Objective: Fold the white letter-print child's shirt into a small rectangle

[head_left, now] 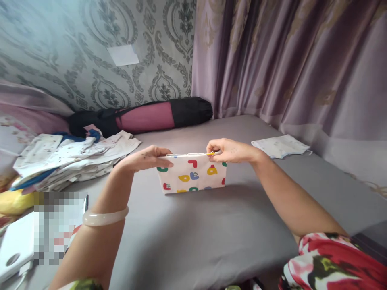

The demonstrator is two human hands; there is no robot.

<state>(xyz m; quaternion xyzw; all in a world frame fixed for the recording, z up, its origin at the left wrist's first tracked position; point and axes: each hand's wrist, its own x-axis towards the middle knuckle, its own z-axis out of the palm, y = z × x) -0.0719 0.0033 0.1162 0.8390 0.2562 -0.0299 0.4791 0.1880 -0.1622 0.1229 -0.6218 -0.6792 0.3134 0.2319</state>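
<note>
Both hands pinch the top edge of a white folded cloth (pixel 201 175) printed with red, yellow, green and blue shapes. It hangs upright in front of me, with its lower edge at or just above the grey sheet; I cannot tell if they touch. At its upper left corner my left hand (pixel 151 158) is closed, thumb towards me. On the upper right side my right hand (pixel 228 150) grips the same edge, close to a small yellow bit. The back of the cloth is hidden.
A pile of printed white clothes (pixel 72 157) lies at left. Behind it stretches a black and pink long bag (pixel 145 117) along the wall. Another folded white cloth (pixel 281 146) lies at right by the curtain (pixel 256 60). A white device with a cable (pixel 18 245) sits lower left on the grey sheet (pixel 193 233).
</note>
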